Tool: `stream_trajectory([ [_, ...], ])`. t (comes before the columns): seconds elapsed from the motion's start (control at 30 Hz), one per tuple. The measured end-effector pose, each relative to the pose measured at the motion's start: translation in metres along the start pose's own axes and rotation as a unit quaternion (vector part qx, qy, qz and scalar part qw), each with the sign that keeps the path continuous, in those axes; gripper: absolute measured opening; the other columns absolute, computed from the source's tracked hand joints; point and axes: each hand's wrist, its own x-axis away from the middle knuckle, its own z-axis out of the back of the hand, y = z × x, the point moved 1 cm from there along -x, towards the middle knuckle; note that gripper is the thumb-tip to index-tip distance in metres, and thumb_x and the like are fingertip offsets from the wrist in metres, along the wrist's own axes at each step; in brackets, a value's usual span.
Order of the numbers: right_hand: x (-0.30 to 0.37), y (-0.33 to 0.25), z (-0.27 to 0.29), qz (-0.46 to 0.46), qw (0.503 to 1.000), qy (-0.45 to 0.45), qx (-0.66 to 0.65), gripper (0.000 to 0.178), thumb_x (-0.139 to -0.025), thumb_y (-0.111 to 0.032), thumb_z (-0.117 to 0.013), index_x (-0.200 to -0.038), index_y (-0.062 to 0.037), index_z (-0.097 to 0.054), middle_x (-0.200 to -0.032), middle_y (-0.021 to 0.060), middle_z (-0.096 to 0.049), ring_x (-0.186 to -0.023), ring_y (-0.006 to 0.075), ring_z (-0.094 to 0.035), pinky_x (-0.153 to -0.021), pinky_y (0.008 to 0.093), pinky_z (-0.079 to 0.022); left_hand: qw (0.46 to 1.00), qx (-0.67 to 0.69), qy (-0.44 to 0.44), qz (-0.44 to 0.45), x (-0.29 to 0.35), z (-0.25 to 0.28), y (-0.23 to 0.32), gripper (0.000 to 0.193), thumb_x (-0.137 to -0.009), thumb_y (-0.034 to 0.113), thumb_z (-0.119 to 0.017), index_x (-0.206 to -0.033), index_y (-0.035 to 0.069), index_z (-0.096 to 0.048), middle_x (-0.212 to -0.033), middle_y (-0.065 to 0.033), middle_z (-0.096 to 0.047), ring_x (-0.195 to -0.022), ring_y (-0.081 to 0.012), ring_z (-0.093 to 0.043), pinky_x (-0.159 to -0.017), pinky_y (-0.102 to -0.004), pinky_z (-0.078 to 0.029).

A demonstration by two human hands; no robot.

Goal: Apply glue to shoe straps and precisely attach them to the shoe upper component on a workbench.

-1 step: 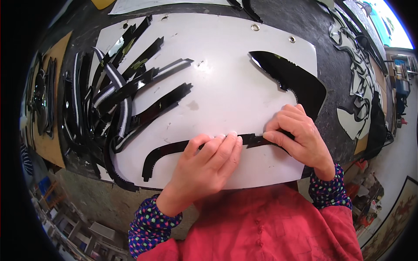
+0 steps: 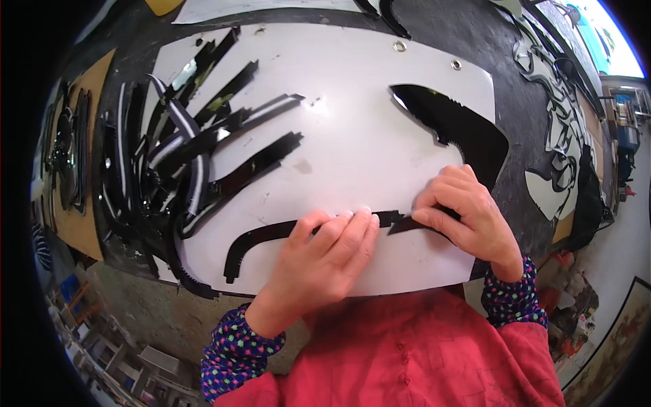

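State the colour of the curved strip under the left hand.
The curved strip is black; head view.

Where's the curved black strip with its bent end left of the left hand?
In the head view, the curved black strip lies along the near part of the white board, beneath the left hand, its other end near the right hand.

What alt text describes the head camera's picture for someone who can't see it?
A person's left hand rests on a curved black strip; the right hand holds a black piece near its right end. Both are over a white board, with a heap of strips at left.
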Motion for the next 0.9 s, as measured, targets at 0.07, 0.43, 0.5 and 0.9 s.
stream_trajectory([
  [0.07,0.002,0.003,0.008,0.016,1.0,-0.014,-0.006,0.01,-0.084,-0.014,-0.074,-0.081,-0.0082,-0.066,-0.077,0.0017,-0.062,-0.078,0.0212,-0.055,-0.075,0.0341,-0.037,1.0,0.018,-0.011,0.013,0.001,0.003,0.0,0.033,-0.081,0.005,-0.066,-0.113,0.001,-0.071,-0.118,-0.0068,-0.065,-0.097,-0.0182,-0.062,-0.086,-0.0344,-0.049],
  [0.43,0.015,0.007,0.03,0.029,0.997,0.055,-0.051,0.009,-0.081,-0.01,-0.076,-0.081,-0.0068,-0.067,-0.081,0.0033,-0.067,-0.076,0.0215,-0.058,-0.076,0.0335,-0.04,0.995,0.079,0.027,0.048,-0.006,0.006,0.001,0.036,-0.077,0.006,-0.066,-0.113,0.0,-0.07,-0.117,-0.0076,-0.063,-0.097,-0.0203,-0.06,-0.082,-0.0337,-0.047],
  [0.5,0.016,0.006,0.017,0.032,0.996,0.046,-0.075,0.009,-0.082,-0.009,-0.075,-0.083,-0.0062,-0.067,-0.082,0.0036,-0.066,-0.078,0.0219,-0.058,-0.076,0.0335,-0.04,0.997,0.059,0.015,0.036,-0.004,0.003,0.002,0.037,-0.077,0.006,-0.066,-0.114,0.0,-0.07,-0.116,-0.0076,-0.063,-0.095,-0.0206,-0.06,-0.081,-0.034,-0.047],
  [0.9,0.008,0.006,0.03,0.087,0.996,0.003,0.026,0.012,-0.08,-0.017,-0.077,-0.084,-0.0088,-0.068,-0.077,0.0026,-0.058,-0.081,0.0231,-0.055,-0.076,0.0358,-0.039,0.984,0.133,0.05,0.103,-0.028,0.06,-0.022,0.023,-0.082,-0.003,-0.061,-0.101,0.001,-0.072,-0.106,-0.0108,-0.07,-0.101,-0.028,-0.065,-0.089,-0.0377,-0.051],
])
